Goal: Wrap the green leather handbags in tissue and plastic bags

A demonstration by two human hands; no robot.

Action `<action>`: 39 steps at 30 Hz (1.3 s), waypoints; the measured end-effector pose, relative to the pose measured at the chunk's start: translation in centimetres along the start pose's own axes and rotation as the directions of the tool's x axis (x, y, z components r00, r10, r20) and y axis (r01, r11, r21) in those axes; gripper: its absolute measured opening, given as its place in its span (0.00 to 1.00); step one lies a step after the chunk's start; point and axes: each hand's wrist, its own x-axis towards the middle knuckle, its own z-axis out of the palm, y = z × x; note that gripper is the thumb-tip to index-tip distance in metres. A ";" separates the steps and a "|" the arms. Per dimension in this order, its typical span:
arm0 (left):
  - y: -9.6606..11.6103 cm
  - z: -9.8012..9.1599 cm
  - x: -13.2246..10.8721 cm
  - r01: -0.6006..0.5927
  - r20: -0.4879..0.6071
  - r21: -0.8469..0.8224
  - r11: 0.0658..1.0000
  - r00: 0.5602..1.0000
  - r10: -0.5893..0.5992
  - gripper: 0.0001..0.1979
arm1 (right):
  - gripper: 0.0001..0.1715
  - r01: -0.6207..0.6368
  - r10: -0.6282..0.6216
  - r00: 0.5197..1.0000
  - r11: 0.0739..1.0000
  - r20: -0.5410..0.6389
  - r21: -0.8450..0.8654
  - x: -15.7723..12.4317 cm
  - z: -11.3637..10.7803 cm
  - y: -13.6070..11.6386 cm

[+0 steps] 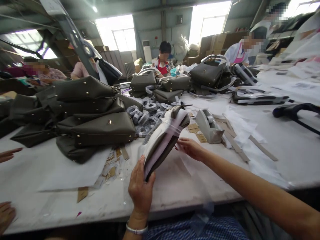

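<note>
A flattened dark olive handbag (160, 156) is tilted up over the table's front part, with white paper along it and a clear band around its upper end. My left hand (141, 186) is closed around its lower end, thumb on the near side. At the bag's right edge, my right hand (191, 149) has its fingers bent in against it, the tips partly hidden. Clear plastic film (203, 213) hangs over the table edge below. Just beyond my right hand stands a grey tape dispenser (208, 126).
Stacked olive handbags (105, 130) fill the left, beside wrapped coiled straps (143, 118). Cardboard strips (235, 145) and white paper lie right, near a black curved object (297, 111). Another person's hand (6, 213) is at far left. People (162, 61) work across the table.
</note>
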 end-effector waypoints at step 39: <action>3.8 -0.2 -5.1 -0.563 0.080 -0.093 0.821 0.818 0.570 0.15 | 0.13 0.001 0.058 0.995 0.807 0.081 -0.591 2.8 2.3 -4.4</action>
